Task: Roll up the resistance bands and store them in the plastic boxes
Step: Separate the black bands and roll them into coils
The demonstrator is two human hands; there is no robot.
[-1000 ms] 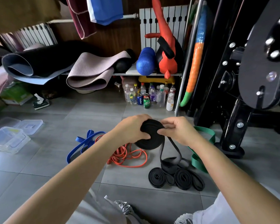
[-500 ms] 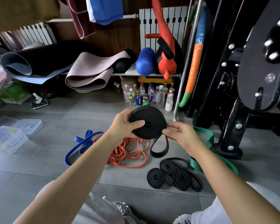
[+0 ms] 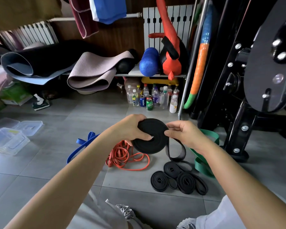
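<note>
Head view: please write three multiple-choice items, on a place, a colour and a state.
1. Where do the clear plastic boxes lie?
A. on a table
B. on the floor, far left
C. in the person's lap
2. What colour is the tangled band next to the blue band?
A. orange
B. yellow
C. white
3. The black band in both hands is:
A. fully unrolled
B. inside a box
C. mostly coiled, a short loop hanging
Answers: 1 B, they sit on the floor at left; 2 A, its loops are orange; 3 C, left hand and right hand hold a thick coil, loop below.
</note>
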